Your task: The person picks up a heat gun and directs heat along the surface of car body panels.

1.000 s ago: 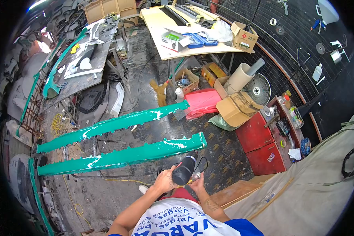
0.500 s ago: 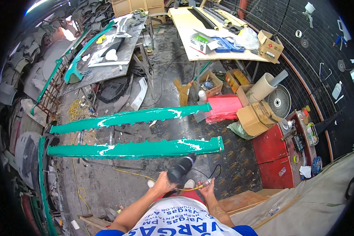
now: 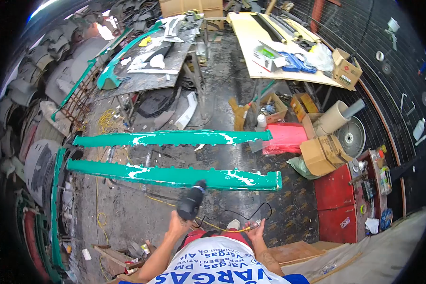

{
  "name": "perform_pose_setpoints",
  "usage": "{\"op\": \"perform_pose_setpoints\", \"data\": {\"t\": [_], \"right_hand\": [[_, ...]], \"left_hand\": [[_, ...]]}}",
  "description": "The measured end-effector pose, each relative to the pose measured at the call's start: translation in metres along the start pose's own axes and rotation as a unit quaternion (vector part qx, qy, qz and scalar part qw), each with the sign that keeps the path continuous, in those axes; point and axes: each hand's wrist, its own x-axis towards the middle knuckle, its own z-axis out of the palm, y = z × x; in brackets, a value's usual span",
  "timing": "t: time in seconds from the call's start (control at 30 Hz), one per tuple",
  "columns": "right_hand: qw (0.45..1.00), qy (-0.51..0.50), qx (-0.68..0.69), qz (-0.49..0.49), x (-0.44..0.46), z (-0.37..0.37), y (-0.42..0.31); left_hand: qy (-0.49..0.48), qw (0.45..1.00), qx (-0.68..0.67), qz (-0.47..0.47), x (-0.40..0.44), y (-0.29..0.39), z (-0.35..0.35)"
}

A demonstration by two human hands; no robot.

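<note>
My left hand [image 3: 177, 224] is closed around a black power tool [image 3: 191, 200], a thick dark body with a narrower end pointing away from me; its exact kind is not clear. That narrow end overlaps the near edge of a long green panel [image 3: 184, 176] with white patches; whether they touch I cannot tell. In my right hand [image 3: 256, 229] is a cord connector [image 3: 252, 226], where a yellow cord [image 3: 222, 230] and a black cord [image 3: 241, 211] come together. Beyond lies a second green panel [image 3: 180, 137], roughly parallel to the first.
A red cabinet [image 3: 335, 203] stands on the right, with a cardboard box [image 3: 320, 156] and a fan [image 3: 351, 137] behind it. Two worktables bear parts at the back: a dark one [image 3: 163, 78] and a yellow one [image 3: 288, 74]. Yellow cord [image 3: 101, 221] trails over the floor at left.
The view has turned, so the surroundings sit farther right. My left hand and the tool have moved left along the near panel. The connector remains in my right hand.
</note>
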Motion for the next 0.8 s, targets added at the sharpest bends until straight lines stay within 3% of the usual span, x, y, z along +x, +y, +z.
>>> {"op": "perform_pose_setpoints", "data": {"t": [0.07, 0.2, 0.33, 0.43, 0.47, 0.53, 0.6, 0.63, 0.73, 0.8], "right_hand": [[1.0, 0.0, -0.01, 0.009, -0.005, 0.008, 0.0], [1.0, 0.009, 0.011, 0.018, 0.003, 0.003, -0.002], [1.0, 0.003, -0.001, 0.004, 0.008, -0.002, -0.004], [1.0, -0.001, -0.01, -0.007, 0.007, -0.001, -0.007], [1.0, -0.002, -0.018, -0.006, 0.008, -0.001, -0.009], [1.0, -0.003, -0.028, -0.003, 0.008, 0.0, -0.011], [0.999, -0.006, -0.041, 0.0, 0.01, 0.001, -0.012], [0.999, -0.007, -0.045, 0.001, 0.01, 0.002, -0.012], [0.998, -0.015, -0.063, 0.007, 0.011, 0.0, -0.012], [0.998, -0.024, -0.061, 0.011, 0.013, -0.001, -0.01]], "left_hand": [[-0.092, 0.992, -0.027, -0.079, 0.0, 0.019, 0.006], [-0.156, 0.972, -0.178, -0.013, -0.004, 0.036, 0.028], [-0.096, 0.984, -0.146, 0.036, -0.009, 0.032, 0.012], [-0.07, 0.985, -0.097, -0.122, -0.016, 0.019, -0.022], [-0.004, 0.989, -0.101, -0.105, -0.022, -0.018, -0.021], [0.066, 0.972, -0.151, -0.165, -0.025, -0.039, -0.036], [0.118, 0.964, -0.137, -0.194, -0.028, -0.028, -0.061], [0.122, 0.963, -0.138, -0.196, -0.032, -0.04, -0.068], [0.188, 0.973, 0.034, -0.13, -0.042, -0.056, -0.079], [0.187, 0.978, 0.036, -0.087, -0.045, -0.049, -0.076]]}}
